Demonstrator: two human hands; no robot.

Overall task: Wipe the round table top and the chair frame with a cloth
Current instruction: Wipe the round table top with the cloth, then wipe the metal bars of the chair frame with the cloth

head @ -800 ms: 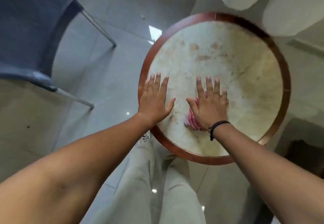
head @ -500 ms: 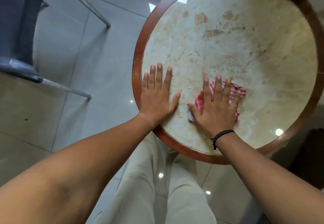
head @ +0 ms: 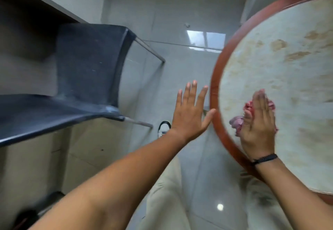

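Note:
The round table (head: 215,78) fills the right side: a pale marbled top with brown stains inside a reddish-brown wooden rim. My right hand (head: 259,125) lies flat on a bunched red-and-white cloth (head: 237,122) near the table's left edge, fingers together, pressing the cloth to the top. My left hand (head: 191,112) hovers over the floor just left of the rim, fingers spread, holding nothing; its thumb almost reaches the rim. A dark blue chair (head: 86,67) with thin metal legs stands to the left.
Glossy grey floor tiles lie between the chair and the table. My light trousers (head: 167,199) and a white shoe (head: 163,128) show below my hands. A dark wooden surface edge (head: 36,0) runs across the upper left behind the chair.
The view has swung left, bringing the chair to the middle. My left hand has lifted off the table top and now hangs beside the rim. My right hand has slid the cloth toward the table's left edge.

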